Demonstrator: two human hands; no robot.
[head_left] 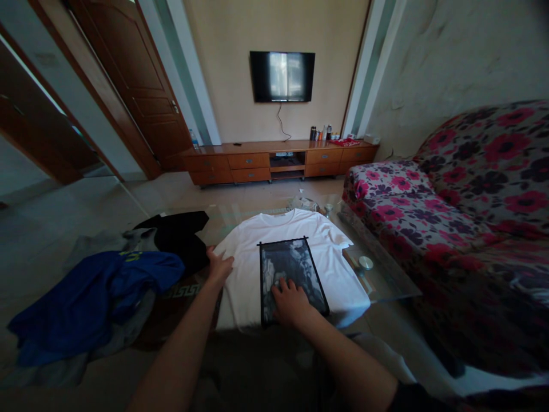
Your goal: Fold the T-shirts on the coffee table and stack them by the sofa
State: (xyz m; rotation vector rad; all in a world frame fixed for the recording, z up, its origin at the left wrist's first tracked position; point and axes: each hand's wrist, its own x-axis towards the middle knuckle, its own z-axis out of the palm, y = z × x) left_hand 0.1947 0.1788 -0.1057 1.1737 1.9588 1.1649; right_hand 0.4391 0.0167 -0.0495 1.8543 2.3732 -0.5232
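A white T-shirt (244, 252) with a dark framed print on its front lies spread on the glass table, its neckline facing away from me. At the shirt's left edge, by the sleeve, my left hand (219, 265) is closed, its fingertips and thumb at the white cloth; whether it grips the fabric is hard to tell. My right hand (291, 300) lies on the lower part of the dark print (287, 266), fingers spread, palm down, holding nothing.
A blue garment (86, 297), grey cloth and a black garment (184, 234) are heaped at the left. The glass table (386, 286) reaches right toward a floral sofa (472, 200). A wooden cabinet (249, 160) stands below a wall television (282, 77).
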